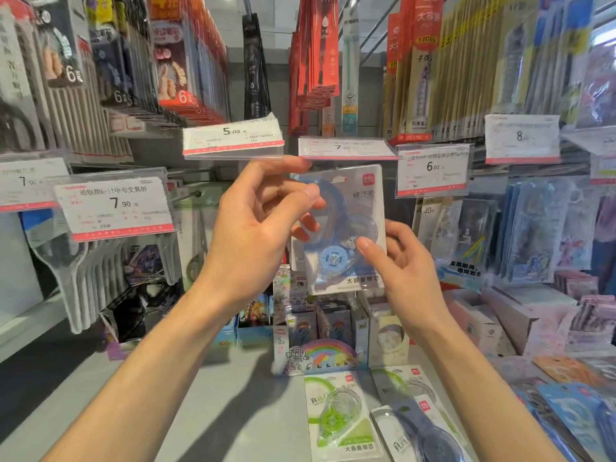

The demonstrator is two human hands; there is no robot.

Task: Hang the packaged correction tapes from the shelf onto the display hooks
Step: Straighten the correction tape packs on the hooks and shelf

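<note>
A blue packaged correction tape [346,208] is held upright in front of the display, just under the price tags. My left hand [263,225] grips its upper left side, thumb on the front. Its lower right edge is pinched by my right hand [396,265]. On the grey shelf [233,395] below lie more packs: a green correction tape [340,415], a second green one [400,385] partly under a blue-grey one [423,431]. A bare display hook [190,195] pokes out to the left of my left hand; whether the pack touches any hook is hidden.
Price tags [233,138] hang on hook ends above the held pack. Scissors packs [83,271] hang at the left, pen packs [313,61] above, sticker packs [533,228] at the right. Small card boxes [320,328] stand on the shelf behind the loose tapes.
</note>
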